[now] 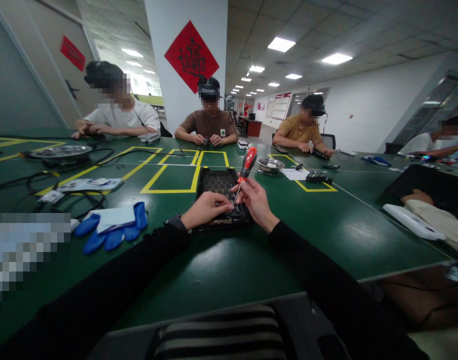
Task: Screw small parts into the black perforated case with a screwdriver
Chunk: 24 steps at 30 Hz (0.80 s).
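Observation:
A black plastic case [218,181] with a ribbed inside lies open on the green table in front of me. Over its right side, my right hand [256,201] grips a red and black screwdriver [249,163], its handle up and its shaft slanting down to the left. My left hand [206,210] is over the near left part of the case, with thumb and fingers pinched together by the screwdriver's tip. Whatever small thing may be between those fingers is too small to make out.
Blue gloves [95,241] with a pale cloth lie at left, near cables and a metal dish [59,153]. A metal bowl [271,165] and a dark metal part [319,176] stand beyond my right hand. Several people sit around the table; one sleeve [435,220] reaches in from the right.

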Motion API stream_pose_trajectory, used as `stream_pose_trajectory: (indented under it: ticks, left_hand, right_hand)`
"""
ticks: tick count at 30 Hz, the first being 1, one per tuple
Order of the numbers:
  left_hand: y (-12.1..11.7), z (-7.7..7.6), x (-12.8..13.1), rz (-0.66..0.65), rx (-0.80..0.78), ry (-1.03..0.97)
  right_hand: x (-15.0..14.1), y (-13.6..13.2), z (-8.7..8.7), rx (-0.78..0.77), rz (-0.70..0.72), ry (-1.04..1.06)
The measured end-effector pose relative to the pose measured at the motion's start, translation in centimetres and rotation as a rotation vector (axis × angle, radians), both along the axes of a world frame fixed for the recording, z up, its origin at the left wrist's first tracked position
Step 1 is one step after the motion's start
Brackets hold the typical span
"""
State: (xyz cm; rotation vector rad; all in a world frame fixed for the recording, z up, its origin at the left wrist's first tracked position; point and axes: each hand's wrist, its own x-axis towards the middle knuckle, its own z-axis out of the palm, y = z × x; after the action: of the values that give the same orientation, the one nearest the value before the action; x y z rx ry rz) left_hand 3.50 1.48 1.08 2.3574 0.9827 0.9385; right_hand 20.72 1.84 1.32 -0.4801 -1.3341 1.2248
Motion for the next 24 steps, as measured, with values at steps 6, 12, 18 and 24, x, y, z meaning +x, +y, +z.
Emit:
stream_pose_trajectory:
  ticks: [6, 12, 18, 24]
  left_hand:
    - [0.03, -0.01, -0.04, 0.002, 0.023, 0.015]
    - [-0.02, -0.04, -0.12, 0.007, 0.04, 0.034]
    - [-0.07, 0.02, -0.1, 0.02, 0.046, 0.014]
    - [-0.05, -0.06, -0.06, -0.008, 0.03, 0.012]
  right_hand:
    - [0.02, 0.11, -0.08, 0.021, -0.003, -0.016]
    - [0.2, 0.41, -0.18, -0.031, 0.064, 0.039]
    - [0.17, 0.31, -0.1, -0.044, 0.044, 0.038]
    - [0.07, 0.29, -0.24, 0.005, 0.035, 0.012]
